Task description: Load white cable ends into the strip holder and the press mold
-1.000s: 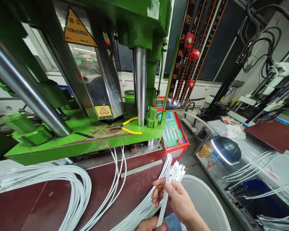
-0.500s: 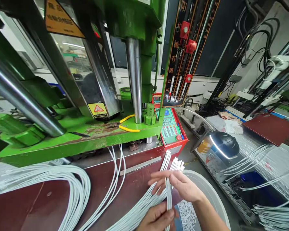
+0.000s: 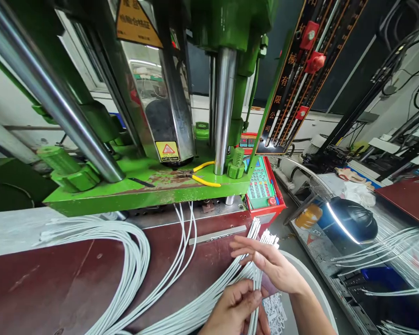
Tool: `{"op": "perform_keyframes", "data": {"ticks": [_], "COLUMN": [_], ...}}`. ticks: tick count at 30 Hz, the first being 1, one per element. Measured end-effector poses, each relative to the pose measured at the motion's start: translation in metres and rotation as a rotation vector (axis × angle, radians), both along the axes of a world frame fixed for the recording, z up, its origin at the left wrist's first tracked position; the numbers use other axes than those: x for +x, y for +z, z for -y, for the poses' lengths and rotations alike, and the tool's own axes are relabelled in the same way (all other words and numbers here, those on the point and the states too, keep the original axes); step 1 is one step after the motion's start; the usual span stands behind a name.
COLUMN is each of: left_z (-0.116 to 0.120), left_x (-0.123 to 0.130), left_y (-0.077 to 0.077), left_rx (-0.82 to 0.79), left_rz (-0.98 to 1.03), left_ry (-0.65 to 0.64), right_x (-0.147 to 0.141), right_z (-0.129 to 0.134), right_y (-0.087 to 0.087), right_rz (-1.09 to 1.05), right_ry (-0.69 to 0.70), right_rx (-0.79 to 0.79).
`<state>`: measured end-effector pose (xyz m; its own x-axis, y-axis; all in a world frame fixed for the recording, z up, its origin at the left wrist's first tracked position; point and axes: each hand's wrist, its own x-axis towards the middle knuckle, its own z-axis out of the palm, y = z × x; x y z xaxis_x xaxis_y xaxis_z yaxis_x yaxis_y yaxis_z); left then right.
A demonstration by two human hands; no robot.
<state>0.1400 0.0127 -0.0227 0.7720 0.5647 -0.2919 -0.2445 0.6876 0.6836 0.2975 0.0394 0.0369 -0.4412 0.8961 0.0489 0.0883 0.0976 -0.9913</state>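
Low in the frame, just right of centre, I hold a bundle of thin white cables [image 3: 230, 288] between both hands. My left hand [image 3: 235, 309] is pinched shut on a few strands near the bottom edge; my right hand [image 3: 274, 267] lies above it with fingers spread fairly wide, their tips fanning the cable ends [image 3: 261, 237], which stick up toward the press. The cables are smooth, round and springy, with small moulded white tips.

What could go wrong, I judge: the strands are slick and want to splay, so a loose pinch could let some slide off the table [image 3: 73, 288] edge into the white tub [image 3: 317, 298] below my wrists. The long loops [image 3: 125, 260] curving across the lower left could also snag one another if I tug — they overlap closely.

The table is dark red, scuffed and flat. Above it stands the green press [image 3: 143, 186], its paint chipped to rust, with polished steel columns [image 3: 223, 93] (bright and mirror-smooth). Yellow-handled pliers [image 3: 202, 177] lie on its ledge at centre. To the right sit a red-framed keypad [image 3: 263, 186] and, farther right, a black domed lamp [image 3: 352, 221] with a glowing strip.
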Motion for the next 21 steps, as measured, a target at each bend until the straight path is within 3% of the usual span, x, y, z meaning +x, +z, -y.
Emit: {"op": "perform_keyframes", "data": {"ticks": [4,7,9,14,17,19,21], "left_z": [0.004,0.007,0.006,0.003,0.003,0.004,0.005], "left_x": [-0.003,-0.005,-0.006,-0.01,-0.016,-0.022,-0.028], "left_y": [-0.004,-0.006,-0.006,-0.004,0.0,0.006,0.013], "left_rx": [0.018,-0.02,-0.081,-0.121,-0.116,-0.083,-0.037], "left_rz": [-0.032,-0.052,-0.04,0.045,0.028,-0.025,-0.087], "left_ry": [0.046,0.133,0.139,0.15,0.185,0.218,0.27], "right_x": [-0.002,-0.006,-0.011,-0.024,-0.03,-0.035,-0.038], "right_z": [-0.003,-0.005,-0.007,-0.011,-0.02,-0.032,-0.048], "right_y": [0.002,0.002,0.003,0.008,0.011,0.007,-0.003], "right_rz": [0.109,0.228,0.295,0.215,0.228,0.288,0.465], "right_ry": [0.168,0.161,0.228,0.268,0.373,0.271,0.023], "right_rx": [-0.073,0.01,0.055,0.024,-0.009,0.053,0.265]}}
